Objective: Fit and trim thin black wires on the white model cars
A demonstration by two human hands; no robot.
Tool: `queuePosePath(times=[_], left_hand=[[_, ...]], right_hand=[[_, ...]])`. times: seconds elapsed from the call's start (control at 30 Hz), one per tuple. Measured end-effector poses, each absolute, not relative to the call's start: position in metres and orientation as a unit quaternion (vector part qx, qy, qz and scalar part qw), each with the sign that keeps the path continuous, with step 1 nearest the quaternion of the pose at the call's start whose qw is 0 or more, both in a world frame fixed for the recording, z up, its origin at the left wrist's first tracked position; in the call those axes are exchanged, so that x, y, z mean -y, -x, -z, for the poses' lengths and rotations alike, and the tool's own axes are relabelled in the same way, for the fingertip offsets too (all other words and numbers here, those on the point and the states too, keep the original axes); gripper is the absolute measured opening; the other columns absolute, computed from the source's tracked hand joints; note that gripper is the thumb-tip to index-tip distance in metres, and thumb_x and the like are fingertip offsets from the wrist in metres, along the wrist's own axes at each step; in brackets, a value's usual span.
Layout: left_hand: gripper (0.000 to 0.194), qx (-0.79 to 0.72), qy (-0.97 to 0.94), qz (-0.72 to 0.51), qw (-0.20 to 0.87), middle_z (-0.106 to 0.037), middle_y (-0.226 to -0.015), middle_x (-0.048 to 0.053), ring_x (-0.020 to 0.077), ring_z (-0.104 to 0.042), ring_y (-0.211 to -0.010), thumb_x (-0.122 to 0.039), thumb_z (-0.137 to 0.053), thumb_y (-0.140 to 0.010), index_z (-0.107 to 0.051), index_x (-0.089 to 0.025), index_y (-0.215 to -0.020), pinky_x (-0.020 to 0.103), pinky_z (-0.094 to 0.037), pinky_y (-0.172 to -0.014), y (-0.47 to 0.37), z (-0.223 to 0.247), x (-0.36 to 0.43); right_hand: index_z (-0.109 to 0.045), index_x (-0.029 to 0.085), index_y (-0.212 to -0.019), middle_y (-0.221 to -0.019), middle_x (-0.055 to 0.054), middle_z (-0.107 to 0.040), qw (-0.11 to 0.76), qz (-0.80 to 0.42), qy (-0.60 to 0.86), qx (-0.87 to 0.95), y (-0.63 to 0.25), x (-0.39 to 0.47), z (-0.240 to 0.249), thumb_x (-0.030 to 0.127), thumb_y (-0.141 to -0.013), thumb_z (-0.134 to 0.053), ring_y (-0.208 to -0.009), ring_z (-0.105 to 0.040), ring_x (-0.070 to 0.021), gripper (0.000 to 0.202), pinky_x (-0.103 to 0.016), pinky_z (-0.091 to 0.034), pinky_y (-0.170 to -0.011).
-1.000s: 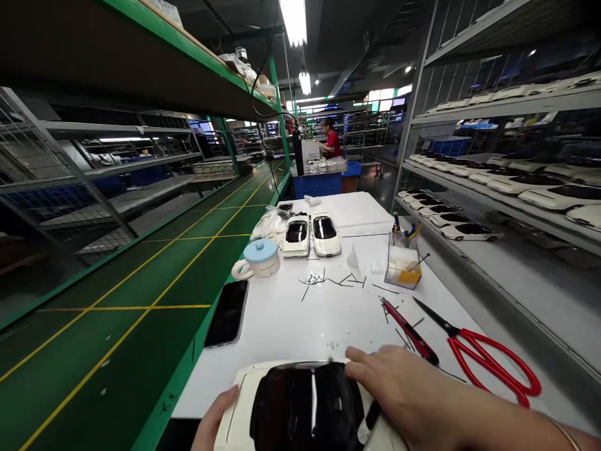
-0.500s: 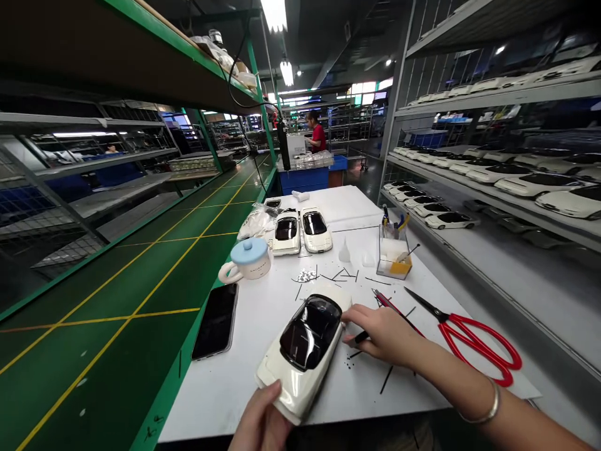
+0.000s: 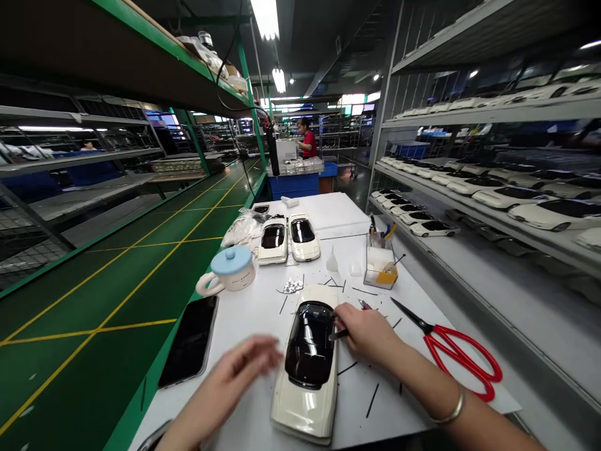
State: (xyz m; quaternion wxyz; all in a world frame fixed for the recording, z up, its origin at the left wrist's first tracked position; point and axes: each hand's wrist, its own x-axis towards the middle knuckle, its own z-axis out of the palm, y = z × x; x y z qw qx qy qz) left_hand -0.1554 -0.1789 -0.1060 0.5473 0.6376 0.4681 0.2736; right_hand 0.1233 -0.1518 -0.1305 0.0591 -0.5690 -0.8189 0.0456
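Observation:
A cream-white model car [image 3: 305,401] with a dark glossy roof and windows lies lengthwise on the white table. My left hand [image 3: 235,369] is just off its left side, blurred by motion, fingers stretched out and holding nothing. At the car's right side, my right hand [image 3: 366,329] pinches a slim dark tool [image 3: 339,335] whose tip points at the window edge; its exact kind is partly hidden by the fingers. Thin black strips [image 3: 372,401] lie scattered around. A red pen-like tool [image 3: 364,305] shows behind the right hand, and red-handled scissors [image 3: 462,357] rest to the right.
Two more model cars [image 3: 304,241] stand farther back beside a plastic bag [image 3: 241,228]. A blue-lidded mug [image 3: 232,272] and a phone [image 3: 190,341] sit on the left. A clear tool box [image 3: 381,266] is at the right; racks [image 3: 469,181] of cars stand beyond.
My left hand has let go of the car's front end and moved up and left. The car has turned straighter and now lies on the table. The right hand stays at its right side.

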Motion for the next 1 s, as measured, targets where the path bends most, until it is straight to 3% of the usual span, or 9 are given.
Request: queuePosePath(times=[0.07,0.13,0.33,0.57,0.77,0.87,0.9,0.97,1.0], left_hand=[[0.040,-0.535,-0.683,-0.315,0.384,-0.064,-0.120,0.008,0.0277,-0.057,-0.113,-0.045,-0.053,-0.085,-0.059,-0.025,-0.119,0.041,-0.045,-0.097,0.145,0.115,0.142],[0.042,-0.503,-0.756,-0.295,0.297,-0.059,-0.127,0.008,0.0284,-0.053,-0.118,-0.043,-0.052,-0.085,-0.057,-0.025,-0.123,0.045,-0.041,-0.102,0.131,0.129,0.112],[0.030,-0.419,-0.818,-0.265,0.293,-0.070,-0.109,0.006,0.0254,-0.064,-0.102,-0.041,-0.050,-0.086,-0.068,-0.026,-0.107,0.039,-0.051,-0.091,0.123,0.150,0.080],[0.027,-0.368,-0.867,-0.261,0.212,-0.069,-0.111,0.005,0.0242,-0.063,-0.105,-0.039,-0.051,-0.086,-0.068,-0.030,-0.104,0.034,-0.051,-0.092,0.137,0.156,0.066],[0.023,-0.330,-0.906,-0.227,0.136,-0.072,-0.103,0.003,0.0260,-0.060,-0.112,-0.037,-0.047,-0.088,-0.068,-0.031,-0.095,0.047,-0.034,-0.107,0.134,0.148,0.056],[0.022,-0.316,-0.915,-0.222,0.115,-0.072,-0.105,0.004,0.0262,-0.060,-0.112,-0.036,-0.049,-0.087,-0.068,-0.031,-0.095,0.046,-0.034,-0.107,0.138,0.151,0.051],[0.022,-0.310,-0.918,-0.217,0.113,-0.072,-0.106,0.004,0.0262,-0.060,-0.112,-0.036,-0.050,-0.086,-0.068,-0.031,-0.097,0.046,-0.035,-0.106,0.140,0.154,0.048],[0.022,-0.307,-0.921,-0.210,0.114,-0.071,-0.109,0.003,0.0268,-0.060,-0.113,-0.037,-0.051,-0.085,-0.068,-0.033,-0.099,0.047,-0.037,-0.106,0.145,0.160,0.041],[0.023,-0.312,-0.919,-0.214,0.114,-0.070,-0.111,0.002,0.0273,-0.059,-0.114,-0.038,-0.051,-0.085,-0.068,-0.034,-0.100,0.048,-0.037,-0.106,0.147,0.163,0.037]], right_hand=[[-0.052,0.017,-0.097,-0.096,-0.009,-0.066,0.043,-0.037,0.566,0.822,-0.119,0.151,0.132,0.009,-0.081,-0.043,-0.071,-0.064,-0.0222,0.020,-0.029,-0.030,-0.053],[-0.052,0.016,-0.097,-0.093,-0.010,-0.066,0.032,-0.033,0.562,0.826,-0.118,0.150,0.133,0.005,-0.074,-0.046,-0.071,-0.064,-0.0223,0.027,-0.029,-0.030,-0.054],[-0.052,0.021,-0.092,-0.087,-0.002,-0.069,0.053,-0.059,0.550,0.832,-0.135,0.143,0.126,0.009,-0.072,-0.051,-0.071,-0.063,-0.0187,0.024,-0.026,-0.029,-0.054],[-0.057,0.025,-0.093,-0.094,0.004,-0.070,0.097,-0.096,0.549,0.825,-0.149,0.136,0.122,0.008,-0.073,-0.049,-0.082,-0.063,-0.0152,0.028,-0.022,-0.032,-0.061],[-0.062,0.027,-0.102,-0.098,0.001,-0.071,0.123,-0.095,0.553,0.818,-0.149,0.144,0.117,0.012,-0.074,-0.050,-0.084,-0.065,-0.0178,0.034,-0.024,-0.039,-0.066],[-0.055,0.026,-0.118,-0.108,0.000,-0.068,0.202,-0.096,0.520,0.824,-0.150,0.173,0.086,0.016,-0.085,-0.042,-0.091,-0.064,-0.0145,0.037,-0.023,-0.044,-0.076],[-0.052,0.025,-0.121,-0.107,-0.001,-0.068,0.274,-0.105,0.474,0.830,-0.151,0.188,0.070,0.019,-0.090,-0.037,-0.091,-0.064,-0.0128,0.035,-0.022,-0.045,-0.079],[-0.051,0.026,-0.123,-0.107,-0.003,-0.068,0.378,-0.095,0.382,0.838,-0.156,0.225,0.037,0.033,-0.096,-0.031,-0.091,-0.064,-0.0133,0.034,-0.023,-0.046,-0.082],[-0.051,0.030,-0.123,-0.102,-0.001,-0.070,0.374,-0.068,0.342,0.860,-0.159,0.245,0.022,0.042,-0.097,-0.033,-0.085,-0.064,-0.0126,0.034,-0.022,-0.048,-0.080]])
